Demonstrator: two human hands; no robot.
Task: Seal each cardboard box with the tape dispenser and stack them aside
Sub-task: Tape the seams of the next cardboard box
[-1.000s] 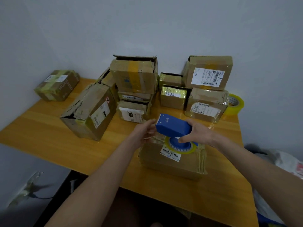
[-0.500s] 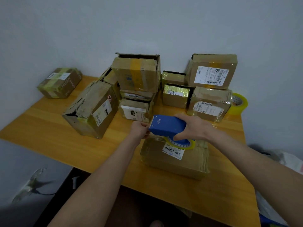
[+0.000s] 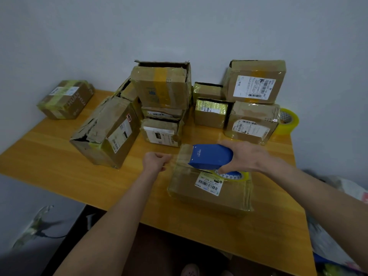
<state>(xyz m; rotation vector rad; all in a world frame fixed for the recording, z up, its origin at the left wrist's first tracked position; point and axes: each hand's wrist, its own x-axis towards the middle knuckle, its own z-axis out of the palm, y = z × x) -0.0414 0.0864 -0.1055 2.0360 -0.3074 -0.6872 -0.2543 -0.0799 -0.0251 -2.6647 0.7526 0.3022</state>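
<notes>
Wall: plain pale grey-blue painted wall [image 3: 179,26], behind and to the left of the hands
Table: orange-yellow wooden table [image 3: 59,166] with a glossy top, set into the corner beneath the hands
Floor: dark floor [image 3: 159,251] below the table's near edge
Light: dim, even, soft sheen on the table

The right grip [image 3: 246,157] covers the rear of the tape dispenser [image 3: 210,157]; its tape roll [image 3: 234,175] shows only partly beneath. The label [image 3: 209,184] print below is too small to read. The left grip [image 3: 156,161] curls closed; whether it pinches tape is unclear.
</notes>
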